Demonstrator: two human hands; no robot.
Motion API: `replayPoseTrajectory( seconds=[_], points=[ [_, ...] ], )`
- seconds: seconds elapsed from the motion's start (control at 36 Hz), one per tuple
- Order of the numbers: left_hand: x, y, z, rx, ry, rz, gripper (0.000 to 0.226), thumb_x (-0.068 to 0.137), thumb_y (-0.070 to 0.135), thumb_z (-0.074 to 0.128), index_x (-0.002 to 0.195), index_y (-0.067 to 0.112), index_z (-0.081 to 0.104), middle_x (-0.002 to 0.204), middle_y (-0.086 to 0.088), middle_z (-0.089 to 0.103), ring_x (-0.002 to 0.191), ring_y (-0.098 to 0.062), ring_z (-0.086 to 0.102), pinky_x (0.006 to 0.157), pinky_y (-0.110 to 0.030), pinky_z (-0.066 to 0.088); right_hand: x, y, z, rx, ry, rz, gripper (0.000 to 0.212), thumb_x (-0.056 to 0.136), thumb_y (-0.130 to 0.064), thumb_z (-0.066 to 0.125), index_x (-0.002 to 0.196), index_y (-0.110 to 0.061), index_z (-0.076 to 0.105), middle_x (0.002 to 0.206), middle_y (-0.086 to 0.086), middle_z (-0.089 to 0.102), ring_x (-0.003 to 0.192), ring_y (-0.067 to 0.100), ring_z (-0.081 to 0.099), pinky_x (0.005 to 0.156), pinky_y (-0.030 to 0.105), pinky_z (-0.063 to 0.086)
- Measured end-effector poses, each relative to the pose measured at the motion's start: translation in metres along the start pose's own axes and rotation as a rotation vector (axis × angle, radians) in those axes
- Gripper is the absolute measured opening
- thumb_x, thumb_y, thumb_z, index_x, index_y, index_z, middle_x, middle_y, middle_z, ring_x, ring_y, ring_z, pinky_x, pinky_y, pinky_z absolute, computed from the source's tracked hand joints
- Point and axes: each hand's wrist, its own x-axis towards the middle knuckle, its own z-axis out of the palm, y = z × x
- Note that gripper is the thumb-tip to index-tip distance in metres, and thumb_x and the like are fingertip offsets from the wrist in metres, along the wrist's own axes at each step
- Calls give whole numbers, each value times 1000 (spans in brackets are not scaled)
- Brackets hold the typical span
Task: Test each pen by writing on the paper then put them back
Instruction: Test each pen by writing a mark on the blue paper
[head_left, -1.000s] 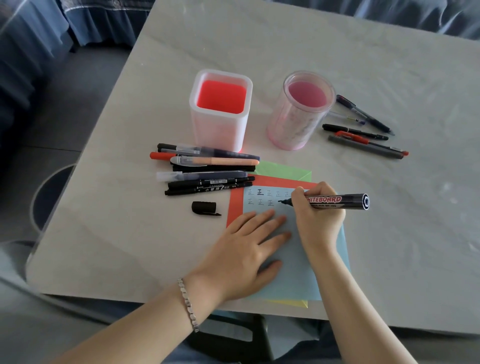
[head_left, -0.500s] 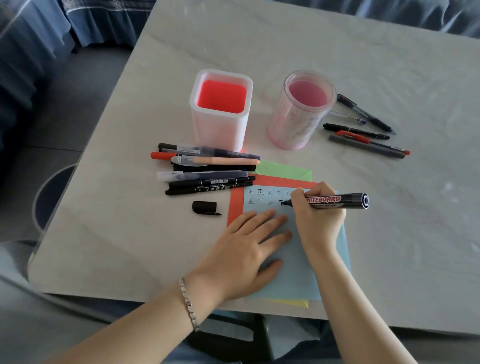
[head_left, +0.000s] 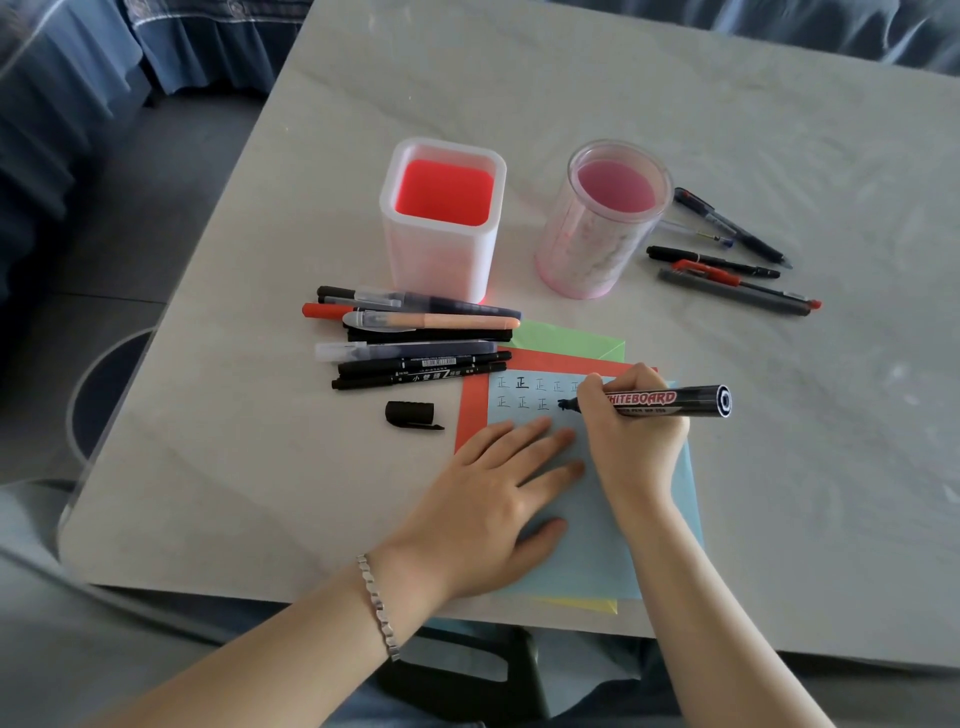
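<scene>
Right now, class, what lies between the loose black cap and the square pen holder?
In the head view, a cluster of pens lies side by side between black cap and square pen holder.

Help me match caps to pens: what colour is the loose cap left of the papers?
The pen cap is black, seen best in the head view.
</scene>
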Motion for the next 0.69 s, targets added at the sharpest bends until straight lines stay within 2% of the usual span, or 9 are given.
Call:
replayPoseTrajectory(
  seconds=[0.14, 0.28, 0.36, 0.47, 0.56, 0.69],
  points=[
    [0, -1, 0, 4, -4, 0, 43, 85, 38, 47, 121, 19, 62, 134, -4, 53, 129, -21, 41, 108, -35, 24, -1, -1, 0, 74, 5, 29, 26, 65, -15, 56, 48, -22, 37, 40, -9, 43, 46, 0, 43, 51, 9, 33],
    [0, 0, 0, 1, -10, -2, 43, 85, 38, 47, 121, 20, 61, 135, -4, 53, 130, -22, 41, 109, -35, 24, -1, 0, -1, 101, 1, 28, 25, 65, -16, 55, 48, -22, 37, 42, -16, 48, 45, 0, 42, 50, 9, 32],
    [0, 0, 0, -2, -15, -3, 44, 85, 38, 47, 122, 20, 61, 136, -3, 52, 130, -21, 40, 109, -35, 24, -1, 1, 1, 66, -13, 24, 28, 66, -17, 58, 49, -22, 38, 40, -7, 44, 44, 1, 41, 49, 10, 33],
    [0, -1, 0, 1, -24, -7, 44, 86, 38, 47, 124, 20, 60, 137, -3, 51, 131, -21, 39, 110, -35, 23, -1, 2, 0, 13, -15, 25, 37, 72, -6, 64, 50, -19, 37, 44, -7, 40, 46, 3, 41, 49, 12, 33],
    [0, -1, 0, 8, -28, -10, 44, 86, 39, 46, 123, 20, 60, 137, -3, 51, 131, -21, 39, 110, -34, 22, -2, 0, 0, 10, 34, 44, 30, 68, -14, 58, 49, -20, 36, 41, -8, 38, 46, 2, 41, 50, 11, 32],
    [0, 0, 0, 0, -17, 1, 44, 85, 39, 47, 121, 19, 62, 135, -4, 53, 130, -21, 41, 109, -35, 24, -1, 2, -1, 29, 99, 108, 22, 64, -20, 53, 50, -15, 37, 41, -5, 41, 46, 9, 36, 50, 19, 32]
  ],
)
